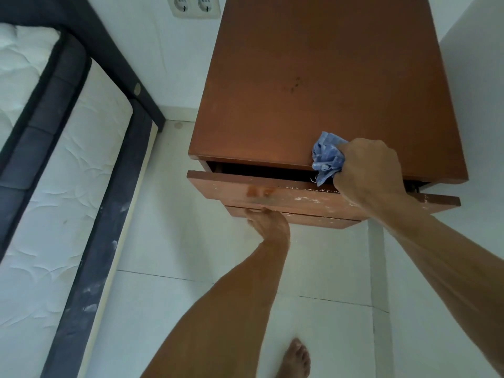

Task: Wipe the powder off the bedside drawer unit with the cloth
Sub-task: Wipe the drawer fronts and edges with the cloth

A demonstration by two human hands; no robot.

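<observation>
The right hand (pixel 368 170) clenches the bunched cloth (pixel 327 159), which pokes out left of the fist at the front edge of the drawer unit (pixel 327 77). Powder (pixel 305 199) flecks the drawer front (pixel 231 190) just below the fist. The left hand (pixel 268 223) grips its lower edge.

Bed (pixel 41 173) left, unit (pixel 321 77) right, sockets (pixel 193 5) on the wall (pixel 163 64) behind; cloth (pixel 327 158) on the unit's front edge, above the drawer (pixel 272 190).
</observation>
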